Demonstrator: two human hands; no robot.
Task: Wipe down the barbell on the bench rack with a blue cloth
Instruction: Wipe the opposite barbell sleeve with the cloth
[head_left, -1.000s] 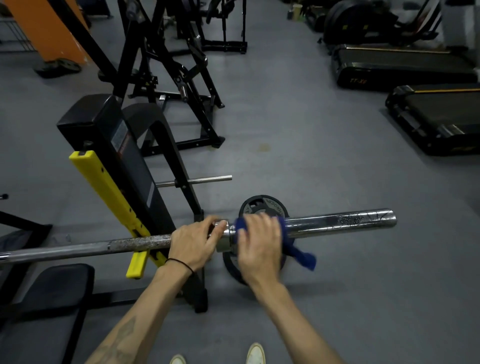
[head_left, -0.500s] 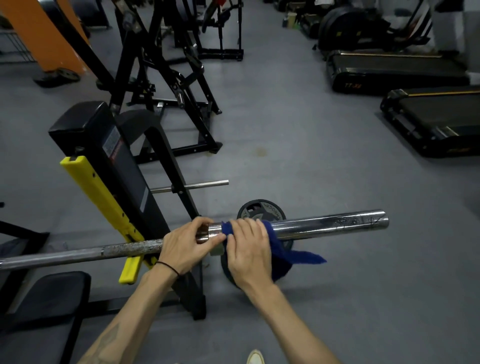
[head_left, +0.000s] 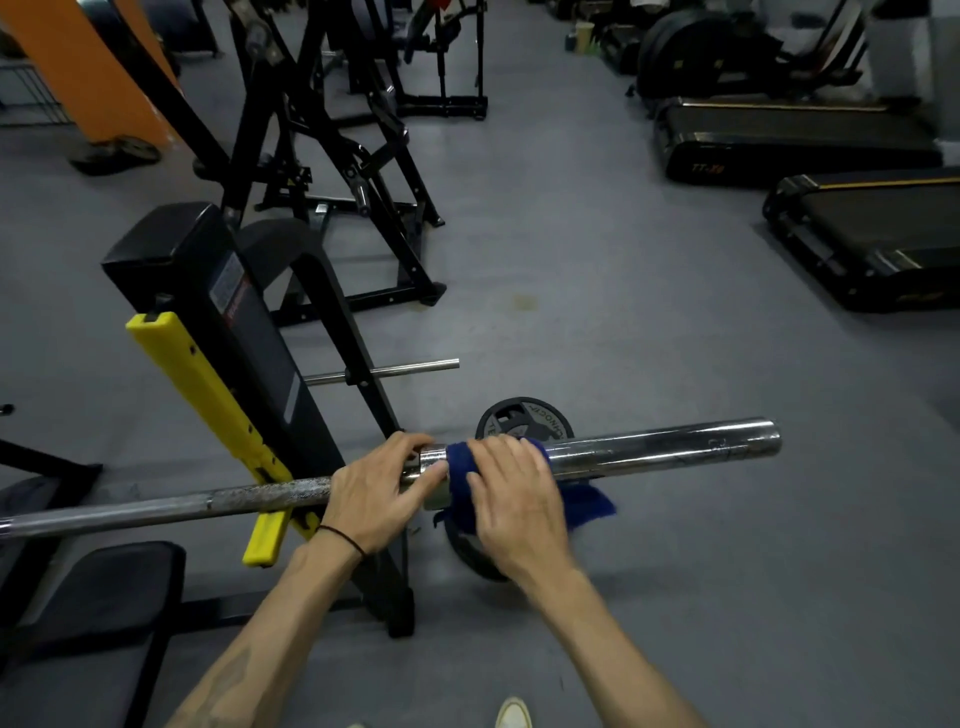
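You have the barbell (head_left: 665, 449) resting across the black bench rack (head_left: 249, 338) against its yellow guard (head_left: 208, 405), the rack standing on the grey floor (head_left: 623, 322), where a black weight plate (head_left: 524, 421) stands beside its base.

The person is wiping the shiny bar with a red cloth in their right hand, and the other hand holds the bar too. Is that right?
Not quite. The cloth is blue, not red, as the head view shows. The rest holds: the right hand presses it around the shiny bar, and the left hand grips the bar beside it.
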